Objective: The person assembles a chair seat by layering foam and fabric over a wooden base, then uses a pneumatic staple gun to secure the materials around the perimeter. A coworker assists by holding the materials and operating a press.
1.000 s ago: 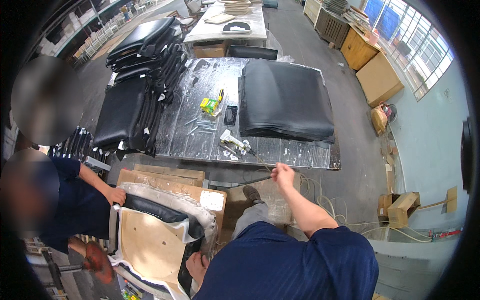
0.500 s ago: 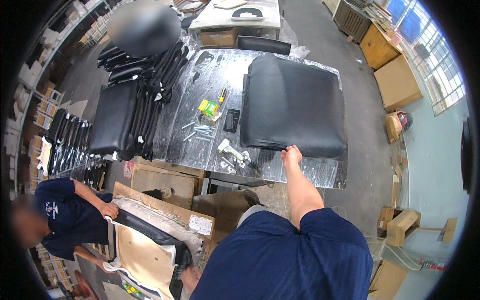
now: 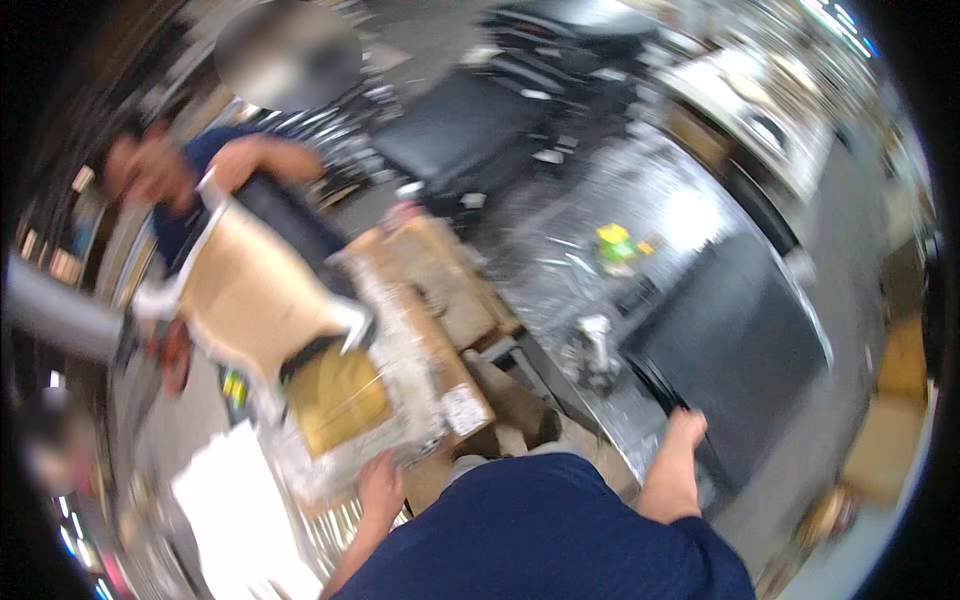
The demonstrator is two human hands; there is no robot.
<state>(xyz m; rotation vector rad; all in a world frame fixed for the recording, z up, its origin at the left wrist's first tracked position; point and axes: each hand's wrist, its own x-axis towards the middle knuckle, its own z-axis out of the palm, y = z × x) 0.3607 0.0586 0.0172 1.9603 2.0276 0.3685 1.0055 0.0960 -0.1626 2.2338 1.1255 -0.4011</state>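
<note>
A stack of black leather-like sheets (image 3: pixel 745 345) lies on the metal-topped table (image 3: pixel 640 455). At its near edge, my right hand (image 3: pixel 686 428) is closed on a sheet, pinching the edge. My left hand (image 3: pixel 382 487) is beside the padded work stand (image 3: pixel 410 400), slightly blurred, with its fingers apart and nothing in them. Left of it, a co-worker's hand (image 3: pixel 235 163) holds up a seat panel (image 3: pixel 255 290) with a beige board face and black cover with white edging. A yellowish pad (image 3: pixel 338 398) shows on the stand below the panel.
On the table are a white-handled tool (image 3: pixel 595 340), a green and yellow box (image 3: pixel 617 245) and several metal rods (image 3: pixel 575 262). Black cushions (image 3: pixel 465 135) are piled at the far side. A white sheet (image 3: pixel 240 510) is at the lower left. The picture is blurred by motion.
The view has swung to the left. My left hand has come off the seat panel, which the co-worker has raised and moved away. My right hand stays on the sheet stack's edge.
</note>
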